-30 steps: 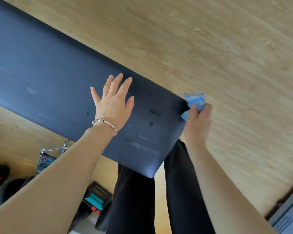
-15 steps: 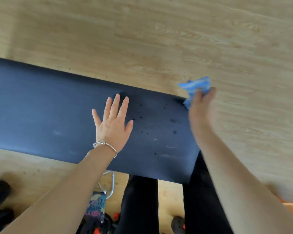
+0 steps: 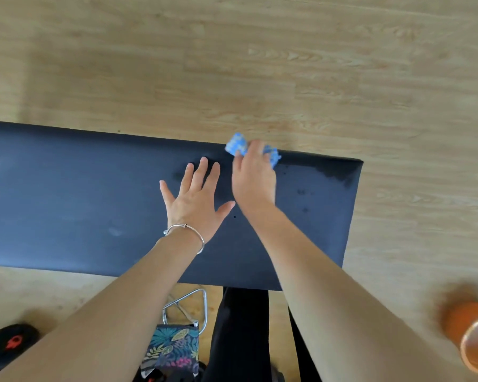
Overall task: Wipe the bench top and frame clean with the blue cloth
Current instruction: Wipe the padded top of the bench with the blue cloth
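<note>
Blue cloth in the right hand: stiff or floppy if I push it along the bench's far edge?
Probably floppy: the blue cloth sticks out in crumpled folds either side of the right hand. Likely light, since that one hand's grip alone holds it. It should slide easily on the smooth bench top.

The long dark navy bench top (image 3: 66,194) is covered in a smooth, matt padded skin, like vinyl. Pale scuffs and small dark spots are scattered over it, and a darker, damp-looking patch is seen near its far right corner. The small blue checked cloth (image 3: 239,144) is soft, crumpled woven fabric. The pale wood-grain plank floor (image 3: 260,64) is finished smooth with a low sheen. A thin silver metal bangle (image 3: 188,230) and a bent chrome metal tube (image 3: 202,301) are polished bright. A leaf-printed fabric bag (image 3: 174,346) is matt. The blurred orange container (image 3: 475,340) looks like smooth plastic.
</note>
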